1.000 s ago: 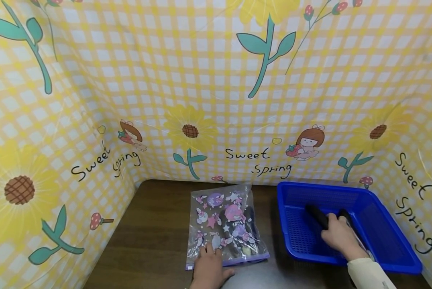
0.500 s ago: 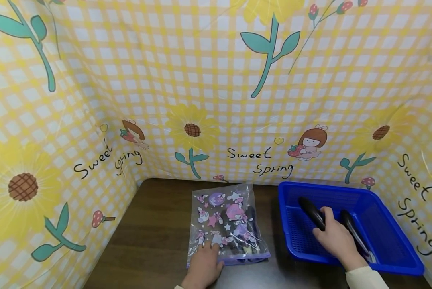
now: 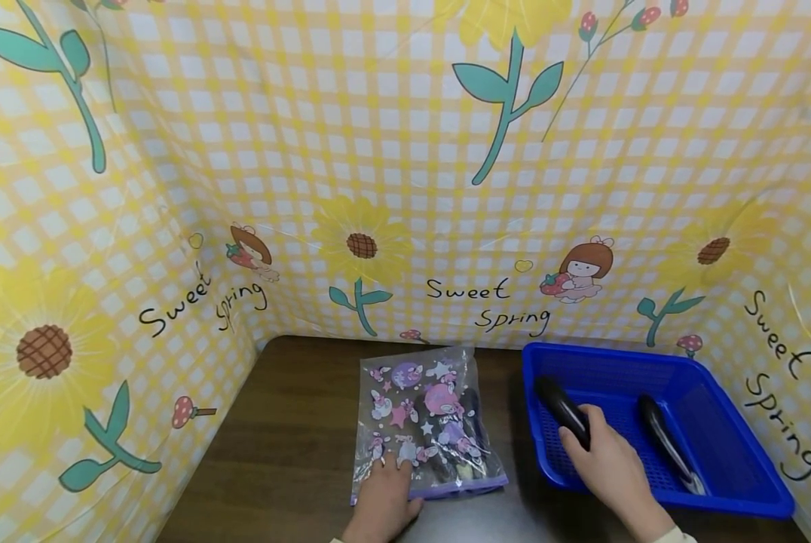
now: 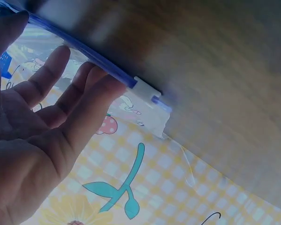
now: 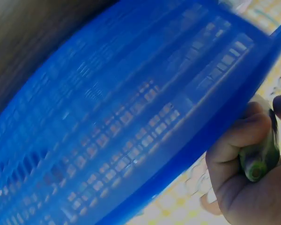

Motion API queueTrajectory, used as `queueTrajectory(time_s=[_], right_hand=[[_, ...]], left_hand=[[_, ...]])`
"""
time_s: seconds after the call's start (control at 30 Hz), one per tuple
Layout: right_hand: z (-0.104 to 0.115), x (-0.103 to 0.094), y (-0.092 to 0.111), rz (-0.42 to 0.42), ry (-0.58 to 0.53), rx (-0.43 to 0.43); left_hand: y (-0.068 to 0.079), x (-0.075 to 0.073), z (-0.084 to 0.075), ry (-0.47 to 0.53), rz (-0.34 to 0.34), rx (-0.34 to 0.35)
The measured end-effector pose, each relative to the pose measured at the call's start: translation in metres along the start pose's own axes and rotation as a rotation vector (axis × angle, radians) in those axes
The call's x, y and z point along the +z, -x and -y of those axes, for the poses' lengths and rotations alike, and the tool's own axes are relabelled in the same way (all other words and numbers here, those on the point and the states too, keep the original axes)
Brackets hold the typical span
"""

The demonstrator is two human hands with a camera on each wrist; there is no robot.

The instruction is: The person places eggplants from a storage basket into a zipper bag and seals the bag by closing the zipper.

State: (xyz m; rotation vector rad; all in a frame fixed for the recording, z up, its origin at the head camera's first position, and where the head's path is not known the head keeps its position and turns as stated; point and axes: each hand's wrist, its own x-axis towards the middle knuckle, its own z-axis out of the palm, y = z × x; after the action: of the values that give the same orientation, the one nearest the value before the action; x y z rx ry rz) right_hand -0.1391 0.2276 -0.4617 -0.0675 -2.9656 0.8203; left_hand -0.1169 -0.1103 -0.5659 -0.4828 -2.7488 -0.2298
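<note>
My right hand (image 3: 609, 460) grips a dark eggplant (image 3: 560, 407) near its stem end, over the left part of a blue basket (image 3: 548, 464). Its green cut stem (image 5: 255, 171) shows between thumb and fingers in the right wrist view. A second eggplant (image 3: 666, 437) lies in the basket, farther right. My left hand (image 3: 383, 494) rests on the near edge of a clear zip bag (image 3: 399, 415) printed with pink and purple cartoons, fingers extended over it. Dark shapes show through the bag's right side. A white slider (image 4: 146, 91) sits on its purple zip edge in the left wrist view.
Bag and basket stand on a brown wooden table (image 3: 276, 445), the bag left of the basket. A yellow checked cloth (image 3: 405, 166) with sunflowers and lettering hangs around the back and sides.
My right hand has lifted the eggplant and carried it leftward within the basket, away from the second one. My left hand has shifted slightly left and stays on the bag.
</note>
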Motion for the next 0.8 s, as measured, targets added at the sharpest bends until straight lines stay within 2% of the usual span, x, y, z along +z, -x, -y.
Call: queueTrajectory(time_s=[0.1, 0.2, 0.37, 0.53, 0.67, 0.8], right_hand=[[0.011, 0.010, 0.010, -0.060, -0.003, -0.052], [0.020, 0.022, 0.021, -0.119, 0.027, -0.109], [0.035, 0.038, 0.039, -0.164, 0.061, -0.169], [0.048, 0.063, 0.057, -0.200, 0.042, -0.260], [0.056, 0.089, 0.074, -0.173, 0.054, -0.315], [0.063, 0.112, 0.089, -0.066, 0.054, -0.356]], left_hand=[[0.001, 0.000, 0.000, 0.013, -0.079, 0.020], [0.001, -0.001, 0.000, 0.033, -0.121, 0.034], [0.002, -0.005, 0.000, 0.070, -0.125, 0.027], [0.002, -0.003, 0.002, 0.041, -0.130, 0.028], [0.001, -0.002, 0.003, 0.013, -0.156, 0.038], [0.001, -0.002, 0.004, 0.021, -0.155, 0.031]])
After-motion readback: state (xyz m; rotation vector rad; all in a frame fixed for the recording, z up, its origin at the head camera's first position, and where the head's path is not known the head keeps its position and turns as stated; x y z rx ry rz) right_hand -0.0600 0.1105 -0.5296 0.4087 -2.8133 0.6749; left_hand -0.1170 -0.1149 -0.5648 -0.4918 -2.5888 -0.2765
